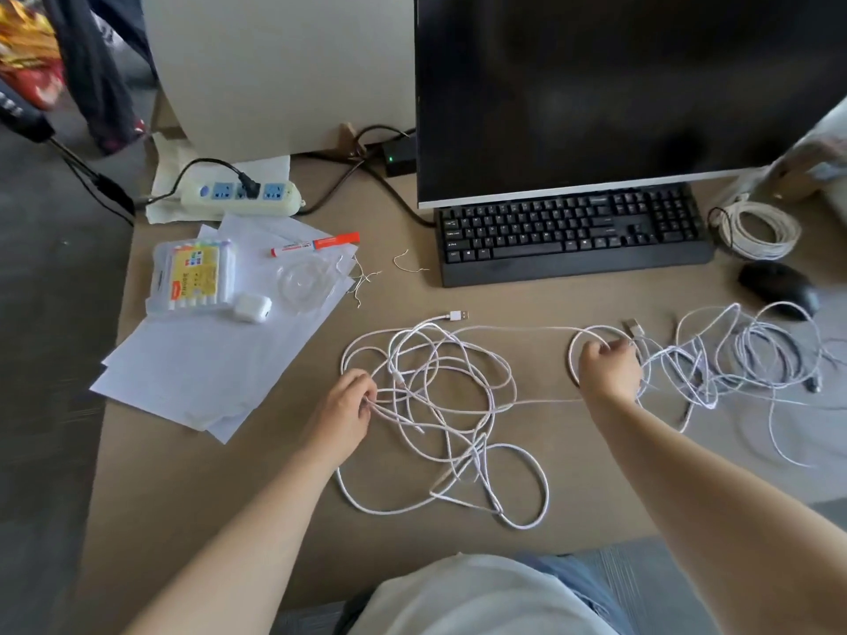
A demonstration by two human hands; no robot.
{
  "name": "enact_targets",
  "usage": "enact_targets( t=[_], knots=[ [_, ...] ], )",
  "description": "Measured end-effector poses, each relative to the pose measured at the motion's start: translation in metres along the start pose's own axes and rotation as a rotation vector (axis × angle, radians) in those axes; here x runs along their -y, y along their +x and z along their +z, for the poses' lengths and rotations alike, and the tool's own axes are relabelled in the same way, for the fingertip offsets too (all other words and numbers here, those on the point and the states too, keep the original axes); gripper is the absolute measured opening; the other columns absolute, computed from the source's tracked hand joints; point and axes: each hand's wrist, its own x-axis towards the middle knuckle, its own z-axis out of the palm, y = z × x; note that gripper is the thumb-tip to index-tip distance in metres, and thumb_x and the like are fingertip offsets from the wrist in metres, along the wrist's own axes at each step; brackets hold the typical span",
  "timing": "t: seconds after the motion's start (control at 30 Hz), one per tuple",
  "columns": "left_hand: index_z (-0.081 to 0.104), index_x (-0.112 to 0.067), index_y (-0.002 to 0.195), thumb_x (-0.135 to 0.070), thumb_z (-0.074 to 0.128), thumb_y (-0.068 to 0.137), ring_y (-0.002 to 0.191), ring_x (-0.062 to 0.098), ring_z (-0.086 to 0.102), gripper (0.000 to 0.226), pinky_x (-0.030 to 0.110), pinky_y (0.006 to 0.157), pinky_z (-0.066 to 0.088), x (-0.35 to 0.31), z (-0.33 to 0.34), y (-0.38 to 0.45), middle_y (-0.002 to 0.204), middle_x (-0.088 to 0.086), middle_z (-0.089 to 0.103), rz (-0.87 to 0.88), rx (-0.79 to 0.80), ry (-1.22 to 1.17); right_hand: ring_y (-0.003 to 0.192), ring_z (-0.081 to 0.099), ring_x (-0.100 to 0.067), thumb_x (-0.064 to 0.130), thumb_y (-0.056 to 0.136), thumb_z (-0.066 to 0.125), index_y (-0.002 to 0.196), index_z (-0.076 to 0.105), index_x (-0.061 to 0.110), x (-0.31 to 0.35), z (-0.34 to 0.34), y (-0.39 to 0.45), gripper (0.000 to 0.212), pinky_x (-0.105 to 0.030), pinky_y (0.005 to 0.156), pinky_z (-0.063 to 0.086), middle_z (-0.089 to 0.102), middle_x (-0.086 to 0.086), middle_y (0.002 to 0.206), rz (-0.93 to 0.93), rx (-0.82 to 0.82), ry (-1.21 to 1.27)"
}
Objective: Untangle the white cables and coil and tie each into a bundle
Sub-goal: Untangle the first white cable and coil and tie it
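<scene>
Taking the black rectangular keyboard (573, 231) as my landmark, I am seeing a cream plastic power strip (241, 194) lying far to its left on the tan bench (284, 488), with a loose stack of white paper sheets (201, 359) spreading below that. A clear plastic pack of coloured markers (192, 272), a small white square charger (252, 307) and a red-capped white marker pen (315, 244) are resting on the sheets.

Below the keyboard's left end, my left hand (344, 412) is pinching strands at the left edge of a loose tangle of thin white cable (440, 419), its fingers curled together around them. That tangle is sprawling on the bench, with a white USB plug (455, 316) lying just below the keyboard's front edge.

Below the keyboard's right half, my right hand (609, 366) is gripping a loop of white cable, fingers closed on it. A second denser heap of white cables (742, 355) is lying right of that hand, beneath a black computer mouse (779, 288). Right of the keyboard, a coiled white cable bundle (758, 229) is sitting.
</scene>
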Motion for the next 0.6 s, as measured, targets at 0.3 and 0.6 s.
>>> enact_targets(
  t=[0.3, 0.6],
  knots=[
    [0.069, -0.004, 0.08, 0.017, 0.05, 0.078, 0.079, 0.019, 0.055, 0.028, 0.019, 0.073, 0.038, -0.012, 0.009, 0.013, 0.095, 0.007, 0.06, -0.163, -0.124, -0.1, 0.136, 0.024, -0.035, 0.008, 0.068, 0.062, 0.139, 0.038, 0.008, 0.008, 0.031, -0.062, 0.075, -0.048, 0.114, 0.018, 0.032, -0.023, 0.147, -0.904, 0.043, -0.518],
    [0.065, -0.017, 0.078, 0.002, 0.056, 0.083, 0.079, 0.016, 0.06, 0.021, 0.027, 0.078, 0.046, -0.032, 0.006, 0.023, 0.09, 0.001, 0.063, -0.364, -0.117, -0.305, 0.105, 0.059, -0.032, 0.027, 0.094, 0.046, 0.117, 0.058, 0.018, 0.012, 0.067, -0.12, 0.028, -0.033, 0.083, 0.046, 0.059, -0.01, 0.117, -0.914, 0.818, -0.846]
  ],
)
